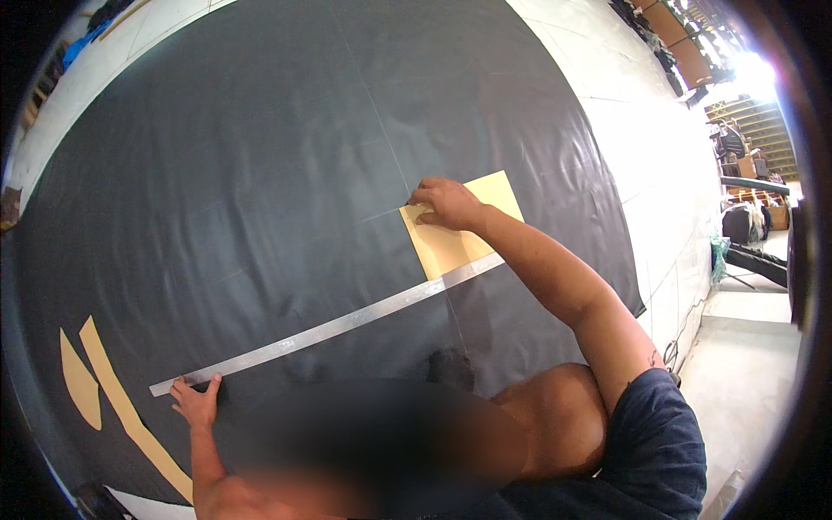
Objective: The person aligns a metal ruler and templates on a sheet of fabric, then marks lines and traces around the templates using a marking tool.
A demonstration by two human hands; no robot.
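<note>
A long metal straightedge point(321, 334) lies slantwise across a large black sheet point(260, 173). Near its left end, my left hand point(198, 400) rests with thumb and fingers spread, the tips touching the straightedge's near edge. Against the other end sits a yellow card pattern point(455, 253), flat on the sheet with its near edge along the metal. My right hand point(446, 204) is over the card's far left corner, fingers pinched together. A small dark tip shows at those fingers; what they hold is too small to name. Thin pale lines run over the sheet and meet near that corner.
Two more yellow card pieces, a curved one point(80, 381) and a long bent strip point(130, 412), lie at the left. Pale floor tiles point(607, 130) surround the sheet. Dark folded items and shelving point(767, 217) stand at the far right. A blurred patch covers the lower middle.
</note>
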